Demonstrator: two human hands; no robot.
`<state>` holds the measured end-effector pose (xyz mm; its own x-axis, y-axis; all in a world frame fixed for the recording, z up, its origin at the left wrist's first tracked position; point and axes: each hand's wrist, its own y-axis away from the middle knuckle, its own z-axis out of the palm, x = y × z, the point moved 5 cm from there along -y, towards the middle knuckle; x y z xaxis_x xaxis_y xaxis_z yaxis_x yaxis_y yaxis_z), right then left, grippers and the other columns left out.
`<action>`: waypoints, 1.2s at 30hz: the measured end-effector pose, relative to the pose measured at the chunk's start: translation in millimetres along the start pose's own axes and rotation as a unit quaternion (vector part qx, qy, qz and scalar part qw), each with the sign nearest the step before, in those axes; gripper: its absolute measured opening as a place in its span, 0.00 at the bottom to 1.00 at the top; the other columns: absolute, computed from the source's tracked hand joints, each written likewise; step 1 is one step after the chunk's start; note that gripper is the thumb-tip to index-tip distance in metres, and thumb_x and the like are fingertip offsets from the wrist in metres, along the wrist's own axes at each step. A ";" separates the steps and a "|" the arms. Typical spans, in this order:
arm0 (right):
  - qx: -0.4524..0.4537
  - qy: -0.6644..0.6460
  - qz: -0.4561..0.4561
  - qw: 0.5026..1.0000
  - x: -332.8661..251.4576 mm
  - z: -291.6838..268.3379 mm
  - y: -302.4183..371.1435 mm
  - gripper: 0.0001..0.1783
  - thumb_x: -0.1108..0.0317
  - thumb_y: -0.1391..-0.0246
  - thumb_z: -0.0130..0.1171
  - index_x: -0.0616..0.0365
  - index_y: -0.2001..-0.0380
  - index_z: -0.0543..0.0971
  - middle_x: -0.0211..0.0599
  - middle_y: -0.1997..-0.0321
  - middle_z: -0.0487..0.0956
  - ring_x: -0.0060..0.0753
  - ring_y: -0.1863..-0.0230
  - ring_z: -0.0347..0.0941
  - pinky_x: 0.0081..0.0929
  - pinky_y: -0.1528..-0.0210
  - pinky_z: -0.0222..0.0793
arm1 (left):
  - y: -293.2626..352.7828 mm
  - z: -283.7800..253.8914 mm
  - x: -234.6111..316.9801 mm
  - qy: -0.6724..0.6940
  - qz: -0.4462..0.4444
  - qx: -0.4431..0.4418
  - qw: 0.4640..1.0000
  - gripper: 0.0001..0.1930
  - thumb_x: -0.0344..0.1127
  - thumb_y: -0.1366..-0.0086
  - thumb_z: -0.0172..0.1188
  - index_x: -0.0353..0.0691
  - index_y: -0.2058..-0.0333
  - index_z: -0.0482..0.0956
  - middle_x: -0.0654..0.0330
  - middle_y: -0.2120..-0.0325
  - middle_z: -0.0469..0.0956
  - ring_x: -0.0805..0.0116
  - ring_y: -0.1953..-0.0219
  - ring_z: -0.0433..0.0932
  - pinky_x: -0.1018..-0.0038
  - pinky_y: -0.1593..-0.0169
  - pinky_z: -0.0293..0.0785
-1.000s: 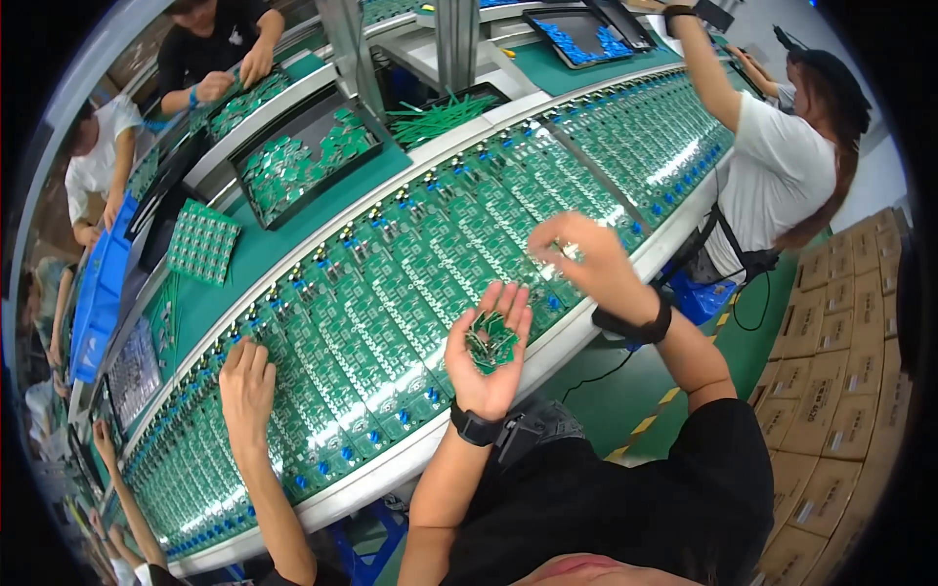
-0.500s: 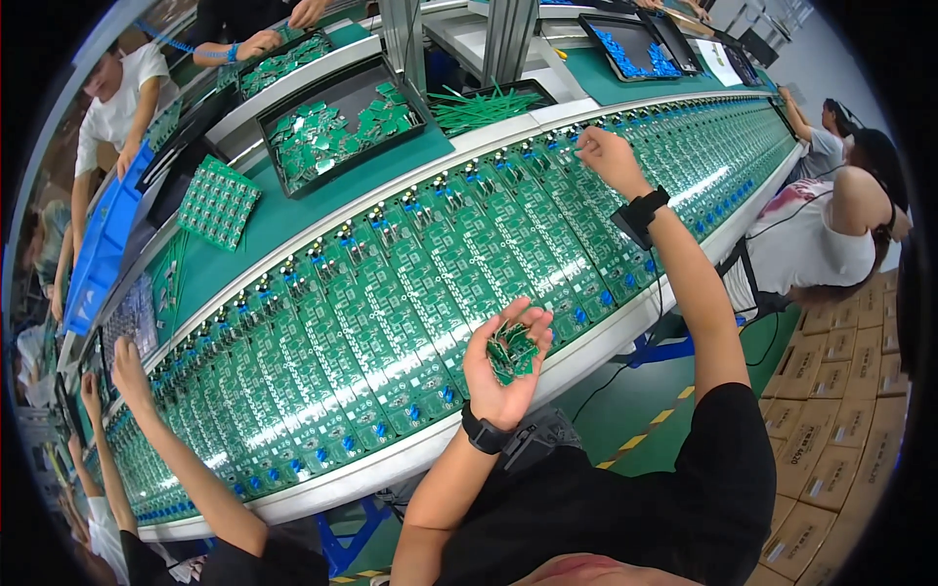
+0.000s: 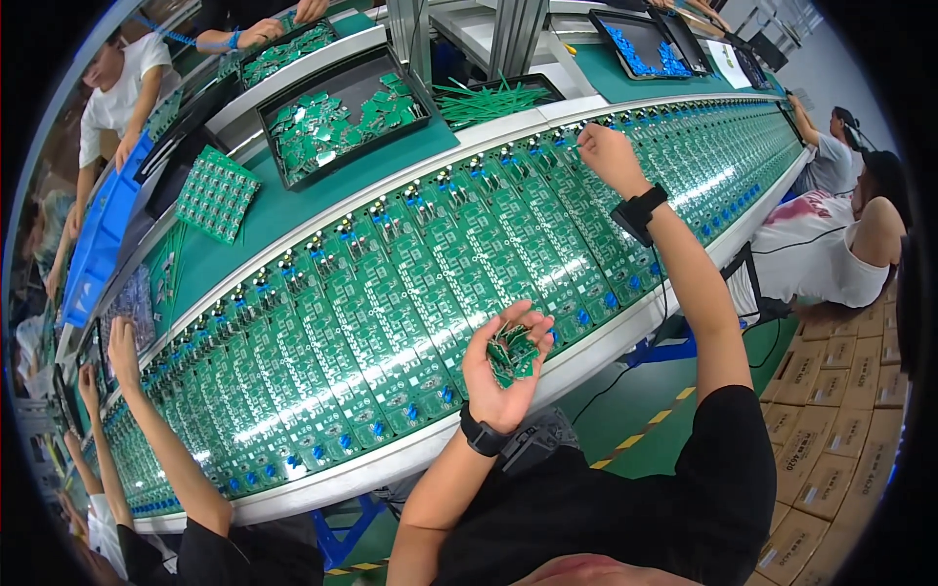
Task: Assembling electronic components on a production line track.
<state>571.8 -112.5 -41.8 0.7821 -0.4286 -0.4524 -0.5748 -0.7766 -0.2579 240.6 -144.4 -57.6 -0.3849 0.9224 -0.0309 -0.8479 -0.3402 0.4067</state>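
My left hand [image 3: 503, 376] is cupped palm up above the near side of the board row, fingers curled around several small green circuit boards [image 3: 514, 354]. My right hand [image 3: 608, 156] is over the far edge of the row, its fingertips pinched close to the upright components. Whatever is between those fingertips is hidden or too small to make out. Beneath both hands runs a long row of green circuit boards [image 3: 430, 283], laid side by side, with black and silver parts along the far edge and blue parts along the near edge.
Beyond the row stand a black tray of small green boards [image 3: 342, 122], a tray of green strips [image 3: 493, 101] and a tray of blue parts [image 3: 640, 54]. A co-worker's arm [image 3: 176, 439] reaches over the row at left. Cartons [image 3: 821, 439] are stacked at right.
My hands keep nearly the same places and shapes. At left, the co-worker's forearm has shifted slightly left. The seated person at right has moved a little.
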 end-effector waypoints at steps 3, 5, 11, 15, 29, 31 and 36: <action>0.001 0.077 -0.023 0.997 -7.7 4.7 -6.0 0.05 0.74 0.62 0.57 0.61 0.76 0.74 0.42 0.77 0.76 0.40 0.74 0.74 0.32 0.69 0.70 | -0.4 -1.2 0.3 -0.004 0.003 0.000 1.000 0.16 0.37 0.40 0.49 0.34 0.57 0.71 0.56 0.66 0.74 0.59 0.56 0.71 0.67 0.52 0.68; 0.001 0.115 -0.034 0.993 -8.3 6.6 -8.8 0.05 0.75 0.62 0.57 0.61 0.76 0.75 0.41 0.77 0.76 0.40 0.74 0.75 0.31 0.70 0.70 | -0.9 -2.7 0.4 -0.002 0.002 -0.007 1.000 0.16 0.37 0.40 0.48 0.33 0.56 0.70 0.55 0.65 0.74 0.58 0.56 0.71 0.67 0.52 0.68; 0.025 0.174 -0.062 0.982 -8.3 1.3 -8.8 0.07 0.71 0.62 0.58 0.59 0.74 0.76 0.42 0.76 0.76 0.47 0.71 0.73 0.37 0.68 0.68 | -3.6 9.0 -0.1 -0.012 0.006 -0.025 1.000 0.19 0.38 0.39 0.46 0.33 0.53 0.68 0.53 0.59 0.72 0.59 0.51 0.68 0.68 0.48 0.65; 0.102 0.161 -0.132 0.973 -76.7 -34.0 26.9 0.08 0.69 0.58 0.58 0.57 0.71 0.77 0.40 0.70 0.76 0.44 0.71 0.72 0.35 0.69 0.68 | -2.4 17.5 4.4 -0.007 0.025 -0.039 0.999 0.22 0.39 0.39 0.45 0.33 0.49 0.65 0.52 0.52 0.68 0.61 0.48 0.65 0.69 0.46 0.62; -0.162 -0.140 -0.212 0.954 -195.8 -28.0 169.8 0.09 0.72 0.61 0.61 0.57 0.73 0.73 0.31 0.71 0.73 0.31 0.71 0.72 0.23 0.71 0.66 | 2.6 20.7 3.8 -0.022 0.025 -0.052 0.998 0.23 0.42 0.40 0.47 0.38 0.48 0.66 0.55 0.51 0.68 0.66 0.54 0.68 0.71 0.48 0.61; -0.189 -0.177 -0.184 0.948 -191.8 -34.4 163.7 0.09 0.73 0.60 0.61 0.57 0.73 0.73 0.31 0.71 0.74 0.29 0.71 0.72 0.22 0.72 0.66 | 0.8 16.1 4.3 -0.019 0.033 -0.032 0.999 0.21 0.41 0.40 0.47 0.38 0.50 0.68 0.56 0.54 0.69 0.66 0.56 0.69 0.71 0.50 0.62; -0.175 -0.271 -0.089 0.942 -161.0 -53.3 115.2 0.07 0.73 0.56 0.59 0.60 0.70 0.74 0.30 0.70 0.75 0.19 0.72 0.71 0.16 0.70 0.65 | -1.5 -6.2 9.1 -0.002 0.044 -0.015 0.999 0.14 0.39 0.40 0.47 0.36 0.60 0.72 0.57 0.65 0.74 0.66 0.64 0.71 0.72 0.60 0.67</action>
<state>392.6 -157.5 46.9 0.5657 -0.0513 -0.8230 -0.2574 -0.9592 -0.1171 236.1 -136.6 -64.2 -0.4580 0.8889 0.0073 -0.8212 -0.4262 0.3793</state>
